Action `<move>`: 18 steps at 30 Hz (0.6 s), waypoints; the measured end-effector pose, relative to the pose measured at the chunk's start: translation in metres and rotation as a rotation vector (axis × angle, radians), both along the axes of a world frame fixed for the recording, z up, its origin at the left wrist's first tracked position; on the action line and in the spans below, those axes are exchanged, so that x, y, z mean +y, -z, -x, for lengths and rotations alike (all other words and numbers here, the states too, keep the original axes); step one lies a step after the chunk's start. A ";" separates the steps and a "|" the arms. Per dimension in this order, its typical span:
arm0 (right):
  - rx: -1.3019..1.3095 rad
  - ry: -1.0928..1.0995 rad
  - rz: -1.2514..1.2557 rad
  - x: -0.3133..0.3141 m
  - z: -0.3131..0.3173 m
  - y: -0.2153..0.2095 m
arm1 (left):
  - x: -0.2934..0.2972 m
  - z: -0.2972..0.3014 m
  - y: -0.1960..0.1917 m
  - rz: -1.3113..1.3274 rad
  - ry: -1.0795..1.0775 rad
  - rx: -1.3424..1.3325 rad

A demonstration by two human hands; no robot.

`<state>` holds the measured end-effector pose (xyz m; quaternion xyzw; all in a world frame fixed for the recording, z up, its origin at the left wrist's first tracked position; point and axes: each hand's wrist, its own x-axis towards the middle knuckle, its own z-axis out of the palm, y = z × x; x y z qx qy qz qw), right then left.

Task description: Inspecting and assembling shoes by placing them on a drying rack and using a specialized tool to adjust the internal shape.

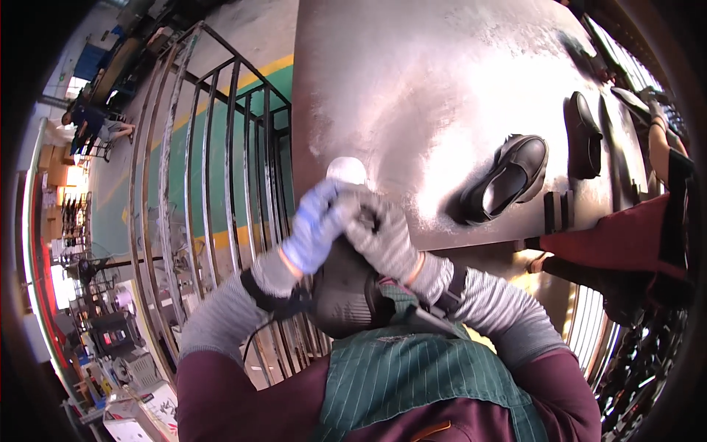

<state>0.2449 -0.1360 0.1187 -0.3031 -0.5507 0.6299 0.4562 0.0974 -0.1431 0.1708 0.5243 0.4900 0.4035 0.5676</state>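
Close in front of my chest, a black shoe (pixel 345 291) is held with its ridged sole partly showing. My left hand (pixel 313 228), in a blue glove, is closed at its upper end. My right hand (pixel 383 236), gloved in grey, closes on the same end from the other side. The fingers of both hands meet there and hide that part of the shoe. Just beyond them, a white rounded object (pixel 346 171) shows at the table's edge; its kind is unclear.
A worn metal-topped table (pixel 383 88) reaches away ahead. Black slip-on shoes (pixel 515 173) lie on its right half, with another black shoe (pixel 583 136) farther right. A co-worker's arm (pixel 659 140) reaches in there. A metal bar rack (pixel 188 162) stands at left.
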 end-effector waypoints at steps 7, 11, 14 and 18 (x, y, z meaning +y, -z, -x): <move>0.321 -0.248 0.634 -0.079 -0.061 -0.001 | -0.133 -0.065 0.003 -0.784 -0.173 0.615; -0.103 -0.440 0.422 -0.104 -0.117 -0.035 | -0.172 -0.084 0.010 -0.852 -0.084 0.533; -0.215 -0.102 0.069 -0.098 -0.155 -0.068 | -0.170 -0.062 0.035 -0.576 -0.591 0.585; -0.375 0.187 -0.530 -0.041 -0.156 -0.075 | -0.169 -0.044 0.085 0.231 -0.776 -0.569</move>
